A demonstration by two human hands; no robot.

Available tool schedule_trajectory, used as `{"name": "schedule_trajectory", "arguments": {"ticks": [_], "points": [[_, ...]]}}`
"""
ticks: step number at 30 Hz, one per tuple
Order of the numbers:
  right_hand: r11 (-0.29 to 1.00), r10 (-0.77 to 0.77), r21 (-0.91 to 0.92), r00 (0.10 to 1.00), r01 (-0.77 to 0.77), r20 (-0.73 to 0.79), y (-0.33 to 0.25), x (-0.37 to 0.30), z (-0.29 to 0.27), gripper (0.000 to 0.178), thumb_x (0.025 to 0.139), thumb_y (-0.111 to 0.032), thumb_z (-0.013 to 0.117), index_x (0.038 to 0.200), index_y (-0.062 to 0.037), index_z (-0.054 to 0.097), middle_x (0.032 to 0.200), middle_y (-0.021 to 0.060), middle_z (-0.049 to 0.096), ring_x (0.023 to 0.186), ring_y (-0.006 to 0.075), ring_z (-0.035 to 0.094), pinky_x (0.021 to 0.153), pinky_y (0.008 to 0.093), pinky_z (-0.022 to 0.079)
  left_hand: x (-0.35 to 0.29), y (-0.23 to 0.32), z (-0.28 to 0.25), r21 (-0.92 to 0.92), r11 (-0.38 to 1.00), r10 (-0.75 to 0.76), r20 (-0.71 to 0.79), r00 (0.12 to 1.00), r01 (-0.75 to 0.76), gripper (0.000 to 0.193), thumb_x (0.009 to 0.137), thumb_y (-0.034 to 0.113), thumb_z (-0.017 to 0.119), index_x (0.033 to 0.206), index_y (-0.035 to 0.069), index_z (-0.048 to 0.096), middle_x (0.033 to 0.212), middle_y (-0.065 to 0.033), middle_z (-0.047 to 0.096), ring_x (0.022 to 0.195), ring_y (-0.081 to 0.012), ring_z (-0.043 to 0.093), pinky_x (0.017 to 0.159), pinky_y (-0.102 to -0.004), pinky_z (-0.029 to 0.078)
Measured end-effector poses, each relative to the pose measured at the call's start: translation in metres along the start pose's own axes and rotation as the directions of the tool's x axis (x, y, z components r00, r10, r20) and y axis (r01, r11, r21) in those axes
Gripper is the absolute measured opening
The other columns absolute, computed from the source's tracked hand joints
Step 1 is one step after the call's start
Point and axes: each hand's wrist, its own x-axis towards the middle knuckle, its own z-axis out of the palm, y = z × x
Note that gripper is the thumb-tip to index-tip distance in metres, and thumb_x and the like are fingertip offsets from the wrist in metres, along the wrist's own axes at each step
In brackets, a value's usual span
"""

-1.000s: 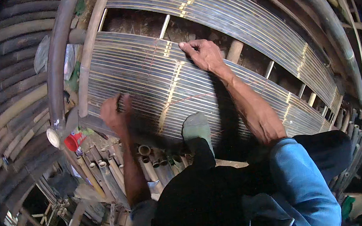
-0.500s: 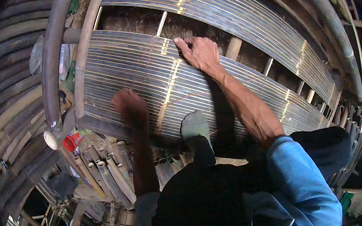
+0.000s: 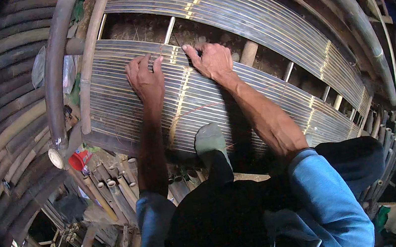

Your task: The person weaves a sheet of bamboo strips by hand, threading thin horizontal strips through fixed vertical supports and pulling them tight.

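A panel of narrow dark bamboo slats (image 3: pixel 118 84) with pale gaps lies before me, crossed by a yellowish band of lashing (image 3: pixel 178 101). My left hand (image 3: pixel 146 78) is over the slats left of the lashing, fingers apart and thumb toward the panel's far edge. At that far edge, just right of the lashing's upper end, my right hand (image 3: pixel 212 60) is closed with its fingers curled under. What the right fingers hold, if anything, is hidden. Thin reddish string (image 3: pixel 201 107) runs across the slats. My foot in a grey-green covering (image 3: pixel 210 139) rests on the near part.
Beyond a dark gap crossed by pale rods (image 3: pixel 169 30) lies a second slatted panel (image 3: pixel 253 11). A thick bamboo pole (image 3: pixel 58 67) stands at the left beside stacked bamboo (image 3: pixel 13 88). Cut bamboo tubes (image 3: pixel 117 191) and a red container (image 3: pixel 79 160) are at lower left.
My left hand has moved up and slightly right, close to the right hand, and its fingers have spread. My right hand has shifted slightly left and remains at the far edge.
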Motion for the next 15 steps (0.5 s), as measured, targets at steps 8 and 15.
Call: {"name": "schedule_trajectory", "arguments": {"ticks": [8,15], "points": [[0.999,-0.013,0.041,1.0,0.014,-0.026,0.002,0.0,0.0,0.062,0.094,-0.064,0.05,0.092,-0.0103,0.08,0.076,0.0275,0.069,0.077,0.0433,0.07,0.076,0.0522,0.056,0.006,0.005,0.019,0.245,0.969,0.008,0.131,0.991,-0.04,0.012,0.088,0.012,0.065,0.093,0.001,0.064,0.096,-0.0179,0.065,0.096,-0.0395,0.057,0.088,-0.0495,0.045],[0.999,-0.013,0.044,0.999,0.015,-0.047,0.012,0.0,-0.002,0.069,0.095,-0.063,0.049,0.086,-0.0025,0.079,0.078,0.0295,0.07,0.076,0.0421,0.071,0.073,0.0514,0.057,0.032,0.025,-0.008,0.171,0.886,-0.449,0.547,0.707,0.43,0.026,0.097,0.021,0.059,0.094,-0.004,0.06,0.101,-0.025,0.067,0.103,-0.0409,0.063,0.093,-0.0477,0.048]]}}
